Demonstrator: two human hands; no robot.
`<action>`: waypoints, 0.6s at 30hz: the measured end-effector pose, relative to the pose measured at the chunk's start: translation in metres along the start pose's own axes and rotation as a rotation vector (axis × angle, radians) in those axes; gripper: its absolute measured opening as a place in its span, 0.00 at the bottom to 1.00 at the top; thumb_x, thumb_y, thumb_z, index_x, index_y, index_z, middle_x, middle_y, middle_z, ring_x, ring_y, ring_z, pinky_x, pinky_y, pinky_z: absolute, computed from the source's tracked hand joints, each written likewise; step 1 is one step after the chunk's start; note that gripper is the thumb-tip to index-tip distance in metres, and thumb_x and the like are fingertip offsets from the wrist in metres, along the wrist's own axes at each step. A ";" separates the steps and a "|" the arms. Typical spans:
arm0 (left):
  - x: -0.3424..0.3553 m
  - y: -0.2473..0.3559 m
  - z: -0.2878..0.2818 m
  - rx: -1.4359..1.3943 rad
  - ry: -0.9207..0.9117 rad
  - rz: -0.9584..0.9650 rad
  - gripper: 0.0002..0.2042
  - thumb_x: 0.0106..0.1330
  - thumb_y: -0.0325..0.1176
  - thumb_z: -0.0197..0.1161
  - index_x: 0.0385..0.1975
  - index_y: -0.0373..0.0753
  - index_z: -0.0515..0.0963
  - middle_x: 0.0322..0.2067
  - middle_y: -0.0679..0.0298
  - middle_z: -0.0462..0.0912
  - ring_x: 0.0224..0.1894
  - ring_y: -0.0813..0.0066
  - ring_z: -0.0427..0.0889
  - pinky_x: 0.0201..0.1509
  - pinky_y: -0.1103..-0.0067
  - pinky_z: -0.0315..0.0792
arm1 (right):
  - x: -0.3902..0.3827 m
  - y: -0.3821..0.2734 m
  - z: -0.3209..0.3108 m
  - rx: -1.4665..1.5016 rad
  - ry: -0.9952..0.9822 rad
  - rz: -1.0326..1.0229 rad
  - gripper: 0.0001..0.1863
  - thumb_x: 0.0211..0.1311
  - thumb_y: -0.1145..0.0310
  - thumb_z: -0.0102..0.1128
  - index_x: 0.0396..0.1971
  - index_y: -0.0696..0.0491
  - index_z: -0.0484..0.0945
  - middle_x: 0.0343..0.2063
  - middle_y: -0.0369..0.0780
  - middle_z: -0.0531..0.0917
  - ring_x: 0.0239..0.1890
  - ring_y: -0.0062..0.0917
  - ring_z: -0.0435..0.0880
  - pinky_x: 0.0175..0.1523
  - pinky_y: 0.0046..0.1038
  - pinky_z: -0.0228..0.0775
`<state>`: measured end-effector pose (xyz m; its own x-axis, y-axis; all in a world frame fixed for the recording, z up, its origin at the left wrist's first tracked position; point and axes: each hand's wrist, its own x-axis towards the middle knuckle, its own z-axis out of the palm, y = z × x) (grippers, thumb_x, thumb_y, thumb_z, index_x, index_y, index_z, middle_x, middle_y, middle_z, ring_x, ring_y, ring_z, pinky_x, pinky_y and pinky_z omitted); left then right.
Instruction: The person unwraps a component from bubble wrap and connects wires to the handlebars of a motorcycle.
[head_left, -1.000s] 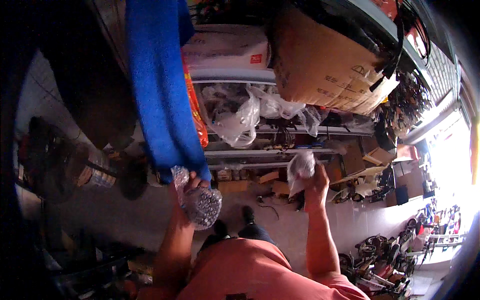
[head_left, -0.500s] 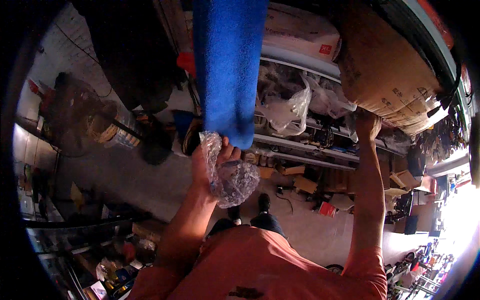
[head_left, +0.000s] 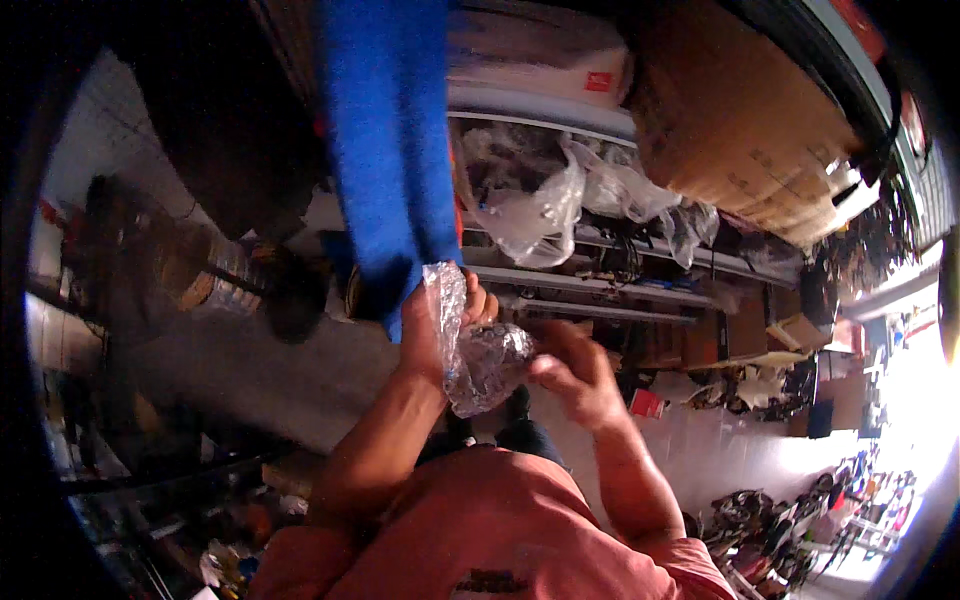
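My left hand (head_left: 450, 320) grips a crumpled bundle of clear bubble wrap (head_left: 482, 365), with its fingers curled behind the upper part. Just beyond this hand a long blue cloth-like strip (head_left: 388, 160) runs down from the top of the view, a red-orange edge showing beside it. To the right of the bundle, my right hand (head_left: 572, 370) is slightly blurred, thumb and fingers apart, with nothing visible in them; its fingertips are close to the wrap, and I cannot tell if they touch it.
Metal shelving (head_left: 590, 305) holds crumpled plastic bags (head_left: 540, 210), a large cardboard box (head_left: 740, 120) and a pale package (head_left: 530, 50). Boxes stand lower right beside a jumble of bicycle-like items (head_left: 760, 530). Dark clutter and round containers (head_left: 215, 280) line the left side.
My right hand held a pale plastic bundle, rose to the shelf by the cardboard box, and is now back beside the bubble wrap without it. My left hand has moved up, still holding the wrap.
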<state>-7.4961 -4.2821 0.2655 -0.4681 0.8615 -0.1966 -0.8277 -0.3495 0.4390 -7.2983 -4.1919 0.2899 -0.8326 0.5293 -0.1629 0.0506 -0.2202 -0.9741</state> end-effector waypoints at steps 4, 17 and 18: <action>0.003 -0.004 0.014 -0.028 0.012 -0.045 0.18 0.78 0.50 0.55 0.36 0.39 0.76 0.19 0.67 0.68 0.29 0.70 0.68 0.37 0.74 0.65 | 0.004 0.013 0.017 0.027 0.075 -0.049 0.24 0.73 0.64 0.68 0.62 0.61 0.74 0.47 0.37 0.83 0.48 0.19 0.79 0.56 0.28 0.75; -0.046 0.007 0.019 0.806 -0.209 -0.016 0.27 0.82 0.46 0.52 0.74 0.39 0.66 0.64 0.60 0.79 0.59 0.69 0.80 0.60 0.70 0.76 | -0.003 0.013 0.013 0.345 0.228 -0.227 0.15 0.71 0.68 0.70 0.51 0.58 0.78 0.43 0.39 0.86 0.43 0.23 0.86 0.49 0.29 0.81; -0.050 0.010 0.021 1.034 -0.319 0.006 0.26 0.82 0.43 0.54 0.74 0.39 0.66 0.63 0.62 0.79 0.58 0.72 0.80 0.60 0.72 0.76 | -0.003 0.011 0.012 0.287 0.229 -0.265 0.15 0.71 0.69 0.70 0.51 0.58 0.78 0.44 0.40 0.86 0.43 0.23 0.86 0.49 0.29 0.81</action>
<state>-7.4747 -4.3207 0.2980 -0.2456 0.9692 -0.0204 -0.0941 -0.0029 0.9956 -7.3014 -4.2056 0.2815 -0.6507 0.7589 0.0247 -0.3301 -0.2534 -0.9093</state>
